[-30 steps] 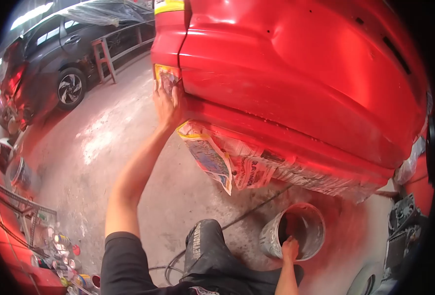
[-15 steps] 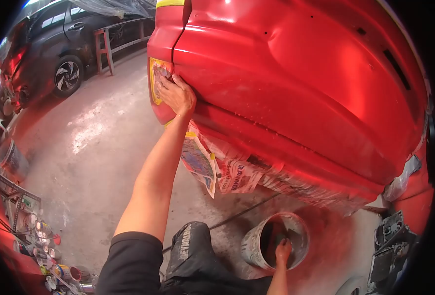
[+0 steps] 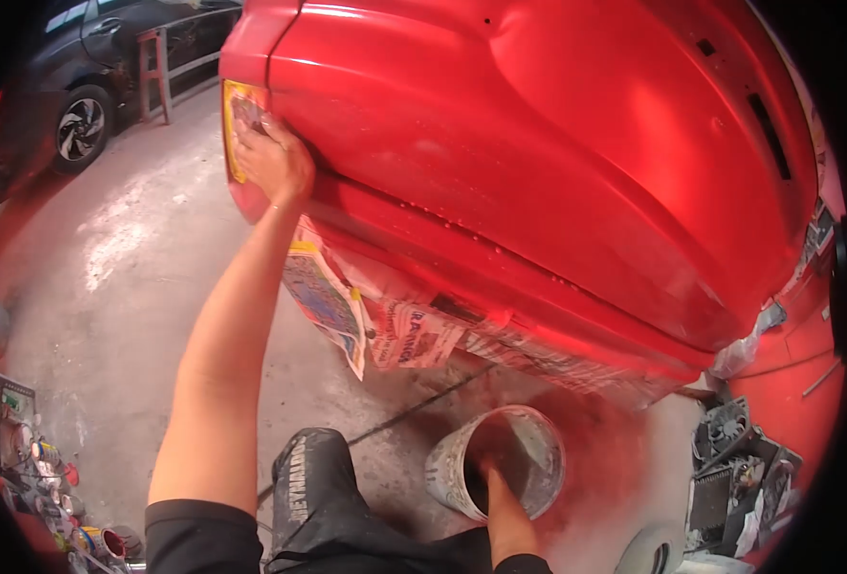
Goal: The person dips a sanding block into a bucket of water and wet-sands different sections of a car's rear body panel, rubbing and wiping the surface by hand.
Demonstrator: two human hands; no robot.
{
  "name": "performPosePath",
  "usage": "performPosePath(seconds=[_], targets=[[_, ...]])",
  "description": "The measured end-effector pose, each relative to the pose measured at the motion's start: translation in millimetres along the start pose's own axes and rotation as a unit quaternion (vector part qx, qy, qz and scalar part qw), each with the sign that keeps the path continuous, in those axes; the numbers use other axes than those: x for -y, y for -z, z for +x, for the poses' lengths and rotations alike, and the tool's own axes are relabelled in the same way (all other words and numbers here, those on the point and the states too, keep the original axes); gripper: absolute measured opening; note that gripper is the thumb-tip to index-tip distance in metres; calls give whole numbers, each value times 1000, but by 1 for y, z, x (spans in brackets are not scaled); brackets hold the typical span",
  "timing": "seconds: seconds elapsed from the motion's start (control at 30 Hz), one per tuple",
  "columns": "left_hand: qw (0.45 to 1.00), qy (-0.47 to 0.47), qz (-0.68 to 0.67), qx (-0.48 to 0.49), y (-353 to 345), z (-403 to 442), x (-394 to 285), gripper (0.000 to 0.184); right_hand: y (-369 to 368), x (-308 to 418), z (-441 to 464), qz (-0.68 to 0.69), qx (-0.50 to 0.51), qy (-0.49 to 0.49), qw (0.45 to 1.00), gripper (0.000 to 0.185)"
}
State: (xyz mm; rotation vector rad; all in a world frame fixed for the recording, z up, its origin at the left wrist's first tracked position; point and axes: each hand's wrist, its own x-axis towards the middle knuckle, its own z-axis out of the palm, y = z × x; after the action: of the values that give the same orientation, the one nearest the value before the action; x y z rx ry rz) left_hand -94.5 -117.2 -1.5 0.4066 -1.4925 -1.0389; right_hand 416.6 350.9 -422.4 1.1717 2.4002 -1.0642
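Observation:
My left hand lies against the edge of the red car body, its fingers spread over a taped, paper-covered light. Nothing shows in that hand. Below the red panel hang masking newspapers. My right arm reaches down into a grey, stained bucket; my right hand is sunk in the dark inside, and its fingers are hidden.
A dark car stands at the upper left beside a stand. Cans lie at the lower left. Dark parts and a tire are at the lower right. A hose crosses the floor.
The view has shifted, so the car and bucket appear further left. My right hand has gone deeper into the bucket. My left hand stays on the covered light, fingers now spread across it.

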Motion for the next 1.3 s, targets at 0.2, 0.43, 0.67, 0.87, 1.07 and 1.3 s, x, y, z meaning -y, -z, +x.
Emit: performPosePath(seconds=[0.2,0.43,0.67,0.87,1.07,1.3], targets=[[999,12,-13,34,5,-1,-4,60,69,80,-111,424,-129,18,896,43],[1000,0,-6,24,0,-2,3,59,196,349,-236,-131,-378,568,719,48],[1000,-1,-8,-4,6,-2,-4,56,204,543,-176,-536,-393,670,331,60],[995,-24,-80,51,4,3,7,59,266,466,-146,-596,-447,598,295,62],[995,26,-59,81,11,1,-2,58,146,597,-186,-522,-390,682,331,59],[996,-37,-82,-6,3,-3,5,56,239,492,-170,-604,-393,596,354,61]])
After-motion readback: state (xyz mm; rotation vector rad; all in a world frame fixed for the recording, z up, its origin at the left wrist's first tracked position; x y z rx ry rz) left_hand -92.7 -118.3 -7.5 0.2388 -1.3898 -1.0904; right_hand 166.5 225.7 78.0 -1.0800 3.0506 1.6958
